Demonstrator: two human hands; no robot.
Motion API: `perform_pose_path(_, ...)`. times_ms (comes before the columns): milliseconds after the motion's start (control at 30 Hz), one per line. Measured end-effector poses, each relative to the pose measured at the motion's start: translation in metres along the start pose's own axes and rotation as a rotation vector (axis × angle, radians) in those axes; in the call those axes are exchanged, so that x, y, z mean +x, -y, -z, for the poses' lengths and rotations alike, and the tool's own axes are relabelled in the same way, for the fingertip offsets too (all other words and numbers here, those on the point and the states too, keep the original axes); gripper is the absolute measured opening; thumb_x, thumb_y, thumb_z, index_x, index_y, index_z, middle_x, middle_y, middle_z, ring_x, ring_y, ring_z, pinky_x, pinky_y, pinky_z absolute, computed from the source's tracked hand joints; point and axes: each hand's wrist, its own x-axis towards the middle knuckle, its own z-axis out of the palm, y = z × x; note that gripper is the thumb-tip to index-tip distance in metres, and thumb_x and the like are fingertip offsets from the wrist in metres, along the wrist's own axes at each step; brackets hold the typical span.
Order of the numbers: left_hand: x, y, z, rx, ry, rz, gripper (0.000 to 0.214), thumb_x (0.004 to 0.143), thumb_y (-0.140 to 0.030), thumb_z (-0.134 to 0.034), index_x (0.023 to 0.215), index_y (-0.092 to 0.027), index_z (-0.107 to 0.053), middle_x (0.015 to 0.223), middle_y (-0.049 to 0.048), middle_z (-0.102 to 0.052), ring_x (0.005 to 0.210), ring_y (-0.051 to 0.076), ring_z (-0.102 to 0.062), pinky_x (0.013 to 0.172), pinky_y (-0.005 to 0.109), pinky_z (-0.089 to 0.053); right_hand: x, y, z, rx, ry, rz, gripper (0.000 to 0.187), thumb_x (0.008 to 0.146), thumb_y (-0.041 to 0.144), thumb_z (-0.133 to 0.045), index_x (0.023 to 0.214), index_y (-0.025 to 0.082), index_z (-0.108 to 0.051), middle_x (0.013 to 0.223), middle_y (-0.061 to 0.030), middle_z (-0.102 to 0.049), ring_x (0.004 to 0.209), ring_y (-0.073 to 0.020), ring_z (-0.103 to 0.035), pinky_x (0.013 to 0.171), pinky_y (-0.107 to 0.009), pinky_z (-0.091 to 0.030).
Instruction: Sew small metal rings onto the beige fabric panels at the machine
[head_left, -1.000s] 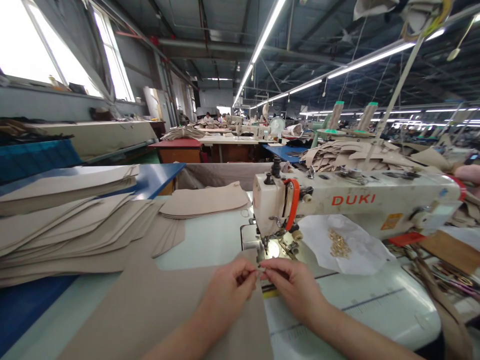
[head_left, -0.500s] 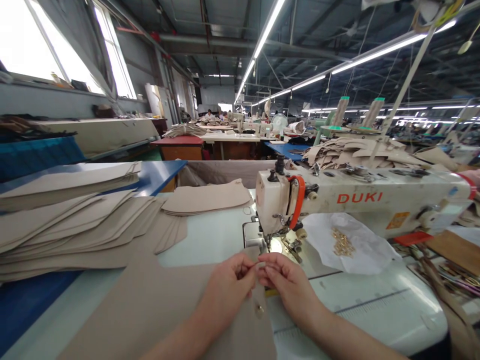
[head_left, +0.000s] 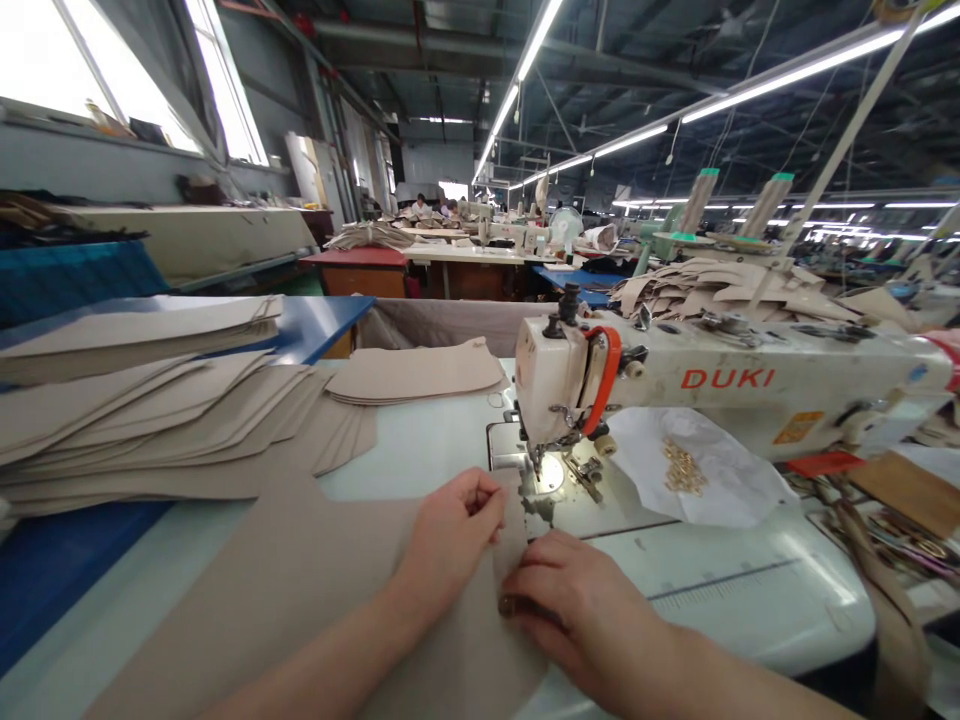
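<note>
A large beige cut panel (head_left: 300,590) lies on the sewing table in front of me. My left hand (head_left: 450,535) rests on its far corner, fingers curled, close to the needle of the white DUKI sewing machine (head_left: 720,385). Lower down, at the panel's right edge, my right hand (head_left: 574,605) pinches a small brass metal piece (head_left: 508,605) against the panel. The lit needle plate (head_left: 551,472) sits just beyond both hands.
Stacks of beige cut panels (head_left: 150,400) cover the blue table at the left, and a smaller stack (head_left: 416,372) lies behind the machine. White paper with several brass fittings (head_left: 681,467) lies under the machine arm. Straps and clutter sit at the right. People work at distant tables.
Both hands were together at the panel's corner pinching a small piece. Now my right hand has dropped toward me to the brass piece on the panel's edge; my left hand stays at the corner.
</note>
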Motion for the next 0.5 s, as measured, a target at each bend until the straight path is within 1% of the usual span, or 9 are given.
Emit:
perform_pose_path(67,0.0,0.0,0.0,-0.013,-0.001,0.009,0.018,0.069,-0.038,-0.051,0.063,-0.021,-0.051,0.051,-0.0051,-0.054,0.047,0.013,-0.052,0.05,0.024,-0.042,0.003,0.004,-0.004,-0.221,0.093,0.094,0.006,0.082,0.015,-0.059,0.08,0.015,-0.065,0.079,-0.0044,-0.063,0.077,-0.0173,-0.055,0.073,-0.027,-0.043)
perform_pose_path(133,-0.001,0.001,0.0,-0.021,0.002,0.013,0.018,0.069,-0.038,-0.052,0.063,-0.021,-0.051,0.052,-0.005,-0.055,0.047,0.013,-0.052,0.05,0.024,-0.042,0.007,0.007,-0.008,-0.392,0.153,0.202,0.006,0.08,0.014,-0.06,0.075,0.014,-0.063,0.071,-0.0047,-0.061,0.07,-0.0176,-0.053,0.067,-0.029,-0.043)
perform_pose_path(200,-0.001,0.0,0.001,-0.021,-0.001,0.014,0.018,0.068,-0.038,-0.052,0.063,-0.021,-0.051,0.052,-0.0048,-0.055,0.046,0.013,-0.052,0.05,0.024,-0.042,0.009,0.009,-0.01,-0.477,0.161,0.287,0.006,0.078,0.011,-0.06,0.073,0.012,-0.062,0.068,-0.0054,-0.06,0.066,-0.018,-0.051,0.063,-0.03,-0.042)
perform_pose_path(267,-0.001,-0.001,0.001,-0.025,-0.001,0.022,0.018,0.067,-0.038,-0.052,0.062,-0.021,-0.051,0.051,-0.0047,-0.055,0.046,0.014,-0.052,0.05,0.024,-0.043,0.01,0.008,-0.009,-0.481,0.15,0.294,0.006,0.077,0.008,-0.059,0.074,0.011,-0.063,0.069,-0.0067,-0.061,0.066,-0.0186,-0.052,0.062,-0.03,-0.042)
perform_pose_path(333,-0.001,-0.003,0.002,-0.034,0.001,0.023,0.018,0.067,-0.039,-0.052,0.061,-0.021,-0.051,0.05,-0.0047,-0.054,0.046,0.014,-0.051,0.05,0.024,-0.042,0.011,0.004,-0.007,-0.354,0.122,0.211,0.008,0.076,0.006,-0.058,0.073,0.012,-0.064,0.07,-0.0072,-0.063,0.067,-0.0183,-0.055,0.061,-0.029,-0.043)
perform_pose_path(367,-0.001,-0.003,0.003,-0.032,0.001,0.018,0.018,0.067,-0.039,-0.052,0.061,-0.021,-0.051,0.05,-0.0047,-0.054,0.046,0.014,-0.051,0.05,0.024,-0.042,0.012,0.001,-0.005,-0.229,0.093,0.133,0.011,0.074,0.004,-0.058,0.073,0.012,-0.065,0.071,-0.0067,-0.065,0.068,-0.0177,-0.057,0.061,-0.028,-0.043)
perform_pose_path(433,-0.001,-0.004,0.004,-0.018,-0.003,0.008,0.019,0.067,-0.039,-0.052,0.061,-0.021,-0.051,0.05,-0.0045,-0.055,0.047,0.014,-0.051,0.05,0.024,-0.041,0.015,-0.008,-0.002,0.154,-0.01,-0.091,0.014,0.072,0.003,-0.057,0.071,0.014,-0.067,0.07,-0.004,-0.067,0.067,-0.0152,-0.059,0.061,-0.025,-0.044)
perform_pose_path(500,-0.001,-0.003,0.006,-0.004,-0.003,-0.002,0.02,0.069,-0.04,-0.051,0.063,-0.021,-0.052,0.051,-0.0042,-0.056,0.048,0.014,-0.053,0.052,0.025,-0.041,0.018,-0.017,0.0,0.622,-0.123,-0.334,0.008,0.071,0.009,-0.061,0.071,0.015,-0.067,0.067,-0.0011,-0.068,0.063,-0.0131,-0.061,0.06,-0.023,-0.045)
